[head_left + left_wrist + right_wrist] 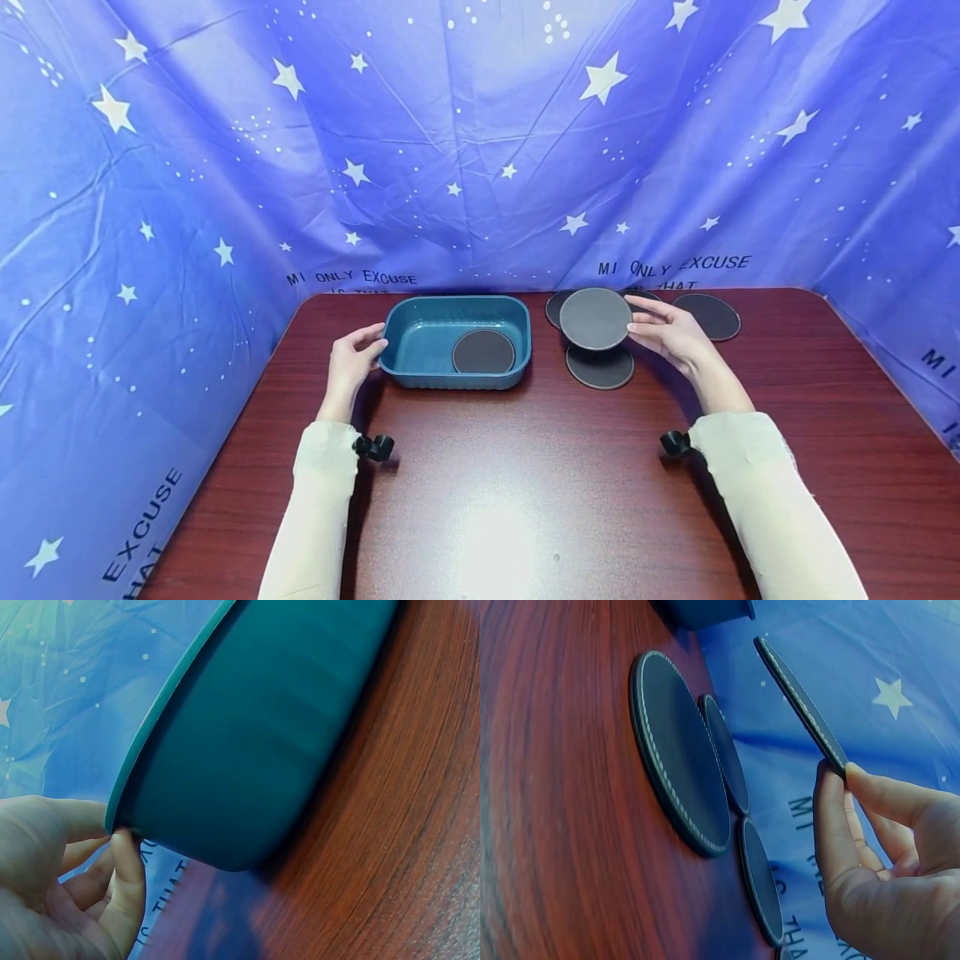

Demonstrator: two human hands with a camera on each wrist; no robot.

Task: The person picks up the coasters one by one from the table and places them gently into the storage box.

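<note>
The right hand (670,335) pinches a raised coaster (596,318) by its edge above a lower coaster (600,368) on the desk (570,467), partly hiding rear coasters (552,310). The left hand (354,360) pinches a teal basin (450,382) by its rim; inside lies a single coaster (483,352).

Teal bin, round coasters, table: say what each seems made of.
Teal bin: likely plastic, with a slight sheen, given its soft highlights and rounded corners. Round coasters: probably leather or imitation leather, dark and matte, with pale edge stitching. Table: wood or wood-look laminate, glossy, judging by grain and glare.
</note>
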